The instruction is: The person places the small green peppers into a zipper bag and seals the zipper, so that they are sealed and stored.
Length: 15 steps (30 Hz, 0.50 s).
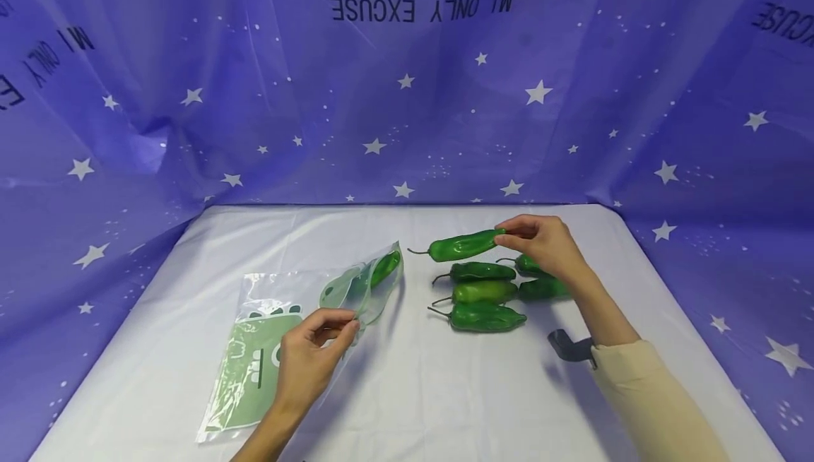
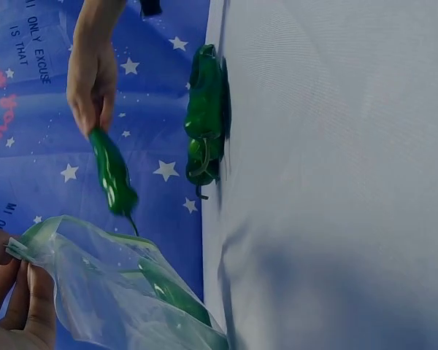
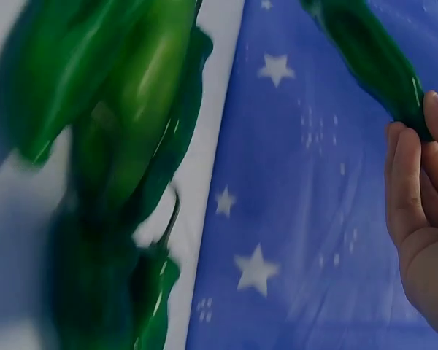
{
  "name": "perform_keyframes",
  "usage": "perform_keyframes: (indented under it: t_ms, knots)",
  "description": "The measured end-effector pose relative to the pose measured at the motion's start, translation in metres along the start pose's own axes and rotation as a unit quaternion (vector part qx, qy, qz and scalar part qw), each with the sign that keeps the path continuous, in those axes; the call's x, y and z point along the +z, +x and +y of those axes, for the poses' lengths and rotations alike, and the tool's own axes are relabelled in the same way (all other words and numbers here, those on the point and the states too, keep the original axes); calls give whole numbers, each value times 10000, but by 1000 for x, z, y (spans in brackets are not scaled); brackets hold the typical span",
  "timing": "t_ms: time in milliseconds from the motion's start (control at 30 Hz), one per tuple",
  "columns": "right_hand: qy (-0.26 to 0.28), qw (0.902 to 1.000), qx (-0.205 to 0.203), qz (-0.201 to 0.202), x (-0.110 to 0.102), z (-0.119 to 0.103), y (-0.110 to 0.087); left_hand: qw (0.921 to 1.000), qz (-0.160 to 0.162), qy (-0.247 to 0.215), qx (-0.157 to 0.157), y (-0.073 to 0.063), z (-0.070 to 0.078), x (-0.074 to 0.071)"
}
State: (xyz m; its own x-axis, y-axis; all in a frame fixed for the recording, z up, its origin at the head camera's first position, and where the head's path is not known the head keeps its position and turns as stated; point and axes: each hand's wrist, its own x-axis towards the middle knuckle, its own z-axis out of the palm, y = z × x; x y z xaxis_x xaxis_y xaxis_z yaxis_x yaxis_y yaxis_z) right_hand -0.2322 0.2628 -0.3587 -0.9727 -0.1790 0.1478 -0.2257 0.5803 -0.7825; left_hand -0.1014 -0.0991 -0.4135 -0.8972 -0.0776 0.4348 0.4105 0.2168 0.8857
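My right hand (image 1: 543, 244) pinches a green pepper (image 1: 463, 245) by its tip and holds it above the table, stem pointing left. The same pepper (image 2: 114, 175) hangs stem-down near the bag's mouth in the left wrist view. Between thumb and fingers, my left hand (image 1: 316, 350) pinches the edge of a clear zip bag (image 1: 375, 310), whose mouth gapes toward the right. Inside that bag lies another green pepper (image 1: 386, 267). Several more green peppers (image 1: 487, 316) lie grouped on the table below the right hand, partly hidden by it.
A flat clear bag with a green cartoon print (image 1: 257, 370) lies at the left, partly behind the left hand. The table wears a white cloth (image 1: 445, 405). Purple star-printed sheets (image 1: 407, 116) enclose its back and sides. A dark strap piece (image 1: 570, 347) juts from the right wrist.
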Motion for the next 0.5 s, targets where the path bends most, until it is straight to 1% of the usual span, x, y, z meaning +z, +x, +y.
perform_keyframes:
  t_ms: [67, 200, 333, 433, 500]
  knots:
    - [-18, 9999, 16, -137, 8, -6, 9, 9999, -93, -50, 72, 0, -4, 0]
    - [-65, 9995, -44, -291, 15, -10, 19, 9998, -167, -90, 109, 1, -5, 0]
    - [-50, 9990, -40, -443, 15, -12, 23, 9999, -124, -60, -35, 1, -4, -1]
    - [32, 9984, -36, -559, 15, -15, 24, 9999, -107, 5, -101, 1, -1, -1]
    - [42, 9979, -49, -642, 15, -18, 24, 9999, -115, 97, -60, 2, 7, -1]
